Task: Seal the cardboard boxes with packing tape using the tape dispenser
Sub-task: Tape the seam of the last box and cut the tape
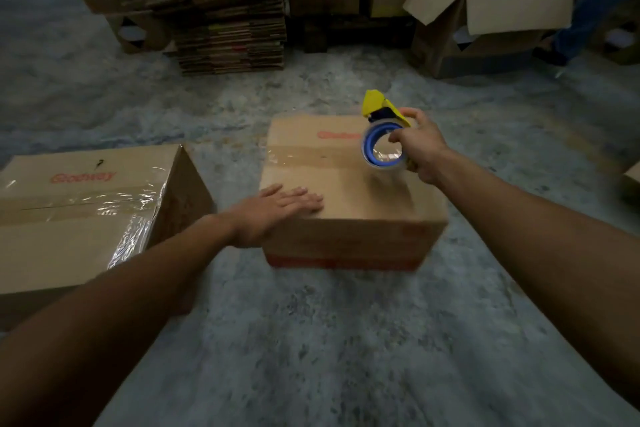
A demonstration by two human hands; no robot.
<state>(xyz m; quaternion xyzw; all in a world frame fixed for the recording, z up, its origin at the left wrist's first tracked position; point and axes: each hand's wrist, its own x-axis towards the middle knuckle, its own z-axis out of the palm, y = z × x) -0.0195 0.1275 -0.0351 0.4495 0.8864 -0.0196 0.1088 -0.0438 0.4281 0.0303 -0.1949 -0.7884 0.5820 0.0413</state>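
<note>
Cardboard box [349, 191] sits on the mottled floor [311, 340] at the middle of the scene, flaps closed, a strip of clear tape [311, 158] running across its top from the left edge toward the right. Above its far right corner hangs the tape dispenser [384, 139], yellow-framed with a blue-cored roll. To the left, just beside it, a second box [86, 211] lies already taped, its end glossy with film. Farther back stand a stack of flattened cartons [221, 10], an open box [485, 21] at the far right, and a person's leg [588, 3] in blue. Both arms reach forward, nearly straight. The left hand [277, 208] lies flat on the box's near left top, fingers straight and together. The right hand [420, 149] grips the dispenser, fingers curled round its handle.
</note>
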